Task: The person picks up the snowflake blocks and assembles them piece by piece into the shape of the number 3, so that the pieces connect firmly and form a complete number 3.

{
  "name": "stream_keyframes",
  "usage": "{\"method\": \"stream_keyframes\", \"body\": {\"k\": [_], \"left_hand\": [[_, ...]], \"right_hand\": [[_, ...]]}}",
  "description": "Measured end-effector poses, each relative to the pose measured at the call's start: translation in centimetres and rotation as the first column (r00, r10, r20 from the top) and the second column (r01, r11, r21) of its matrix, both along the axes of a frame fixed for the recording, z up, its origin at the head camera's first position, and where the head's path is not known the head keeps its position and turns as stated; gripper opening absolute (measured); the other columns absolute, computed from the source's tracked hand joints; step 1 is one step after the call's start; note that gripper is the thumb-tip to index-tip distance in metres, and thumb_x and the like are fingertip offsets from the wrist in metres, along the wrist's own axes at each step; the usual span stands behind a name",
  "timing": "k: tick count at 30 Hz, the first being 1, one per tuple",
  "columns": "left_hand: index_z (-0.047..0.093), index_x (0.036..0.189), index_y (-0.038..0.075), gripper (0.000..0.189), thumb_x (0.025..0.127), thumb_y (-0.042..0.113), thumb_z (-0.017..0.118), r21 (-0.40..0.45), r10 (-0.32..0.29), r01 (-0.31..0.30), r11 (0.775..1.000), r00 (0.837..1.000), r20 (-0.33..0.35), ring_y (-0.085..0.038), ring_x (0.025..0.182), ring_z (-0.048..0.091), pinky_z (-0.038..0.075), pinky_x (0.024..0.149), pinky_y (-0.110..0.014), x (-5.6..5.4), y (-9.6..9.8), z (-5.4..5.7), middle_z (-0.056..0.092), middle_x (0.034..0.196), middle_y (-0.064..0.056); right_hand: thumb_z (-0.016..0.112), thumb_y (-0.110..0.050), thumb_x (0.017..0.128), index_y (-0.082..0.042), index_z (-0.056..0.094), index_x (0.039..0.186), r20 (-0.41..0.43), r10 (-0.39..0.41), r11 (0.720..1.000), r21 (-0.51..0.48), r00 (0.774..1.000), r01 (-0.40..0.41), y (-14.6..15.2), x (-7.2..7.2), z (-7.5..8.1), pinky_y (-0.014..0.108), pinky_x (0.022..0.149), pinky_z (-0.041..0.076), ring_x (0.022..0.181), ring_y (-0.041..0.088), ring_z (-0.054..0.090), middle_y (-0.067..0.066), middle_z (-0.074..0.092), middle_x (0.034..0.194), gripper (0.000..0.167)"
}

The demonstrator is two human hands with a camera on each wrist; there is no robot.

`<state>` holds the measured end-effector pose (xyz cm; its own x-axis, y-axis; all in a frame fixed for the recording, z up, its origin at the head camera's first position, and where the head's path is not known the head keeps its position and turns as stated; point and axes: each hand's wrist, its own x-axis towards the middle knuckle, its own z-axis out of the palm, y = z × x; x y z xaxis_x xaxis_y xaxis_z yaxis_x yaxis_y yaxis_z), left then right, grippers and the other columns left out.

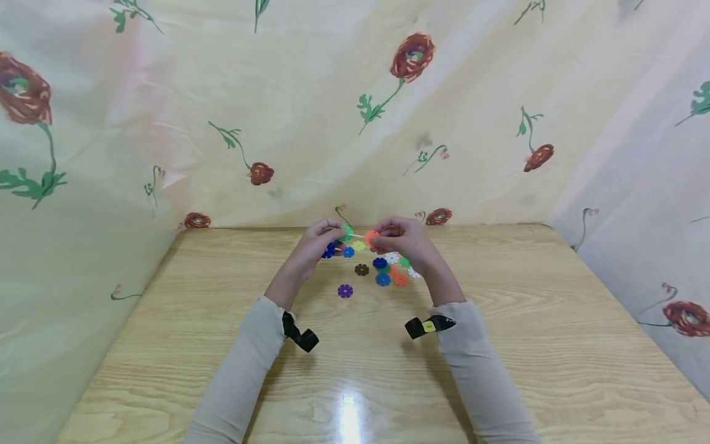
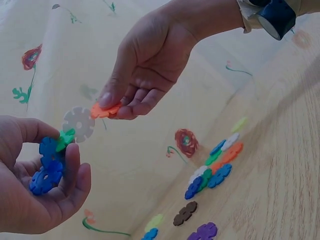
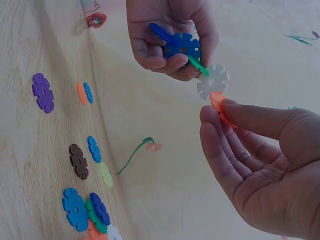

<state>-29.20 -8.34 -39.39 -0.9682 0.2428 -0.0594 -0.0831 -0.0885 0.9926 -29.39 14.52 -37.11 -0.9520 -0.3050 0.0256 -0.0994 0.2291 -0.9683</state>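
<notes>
My left hand point(image 1: 309, 251) holds a short chain of notched plastic interlocking discs. Blue discs point(image 2: 46, 175) lie against its curled fingers, and a green disc point(image 2: 65, 139) is slotted on beyond them. From the green one a white disc point(image 3: 213, 82) stands out between the hands. On its far side, an orange disc point(image 3: 220, 108) meets the white rim, pinched between the thumb and fingers of my right hand point(image 1: 407, 242). How deep the orange disc sits in the white one's notch I cannot tell. Both hands are raised above the table's far part.
Loose discs lie on the wooden table point(image 1: 355, 345) below the hands: a purple disc point(image 1: 345, 290), a brown disc point(image 1: 362, 269), and a cluster with a light blue disc point(image 1: 383, 279) and an orange-red disc point(image 1: 400, 280). A flowered cloth point(image 1: 310, 123) hangs behind the table.
</notes>
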Motion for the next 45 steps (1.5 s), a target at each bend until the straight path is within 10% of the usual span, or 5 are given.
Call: {"method": "stream_keyframes", "body": {"k": [14, 45], "left_hand": [[0.06, 0.118, 0.004, 0.018, 0.106, 0.017, 0.055, 0.018, -0.026, 0.026, 0.999, 1.0, 0.005, -0.009, 0.08, 0.064, 0.058, 0.082, -0.026, 0.0, 0.1, 0.0, 0.062, 0.098, 0.001], [0.06, 0.125, 0.002, 0.026, 0.106, 0.019, 0.056, 0.02, -0.062, 0.061, 0.998, 0.998, 0.026, -0.013, 0.084, 0.065, 0.058, 0.093, -0.034, -0.1, 0.1, -0.3, 0.061, 0.106, -0.007]], "right_hand": [[0.072, -0.008, 0.095, 0.001, 0.066, 0.113, 0.014, 0.027, 0.999, 0.026, 1.0, -0.028, 0.3, -0.2, -0.1, 0.038, 0.083, 0.063, 0.093, 0.038, 0.072, 0.003, 0.073, 0.087, 0.022], [0.07, -0.009, 0.097, 0.007, 0.067, 0.118, -0.005, 0.021, 1.0, 0.002, 1.0, -0.021, 0.0, -0.1, -0.4, 0.031, 0.082, 0.062, 0.081, 0.015, 0.072, 0.001, 0.074, 0.093, 0.027]]}}
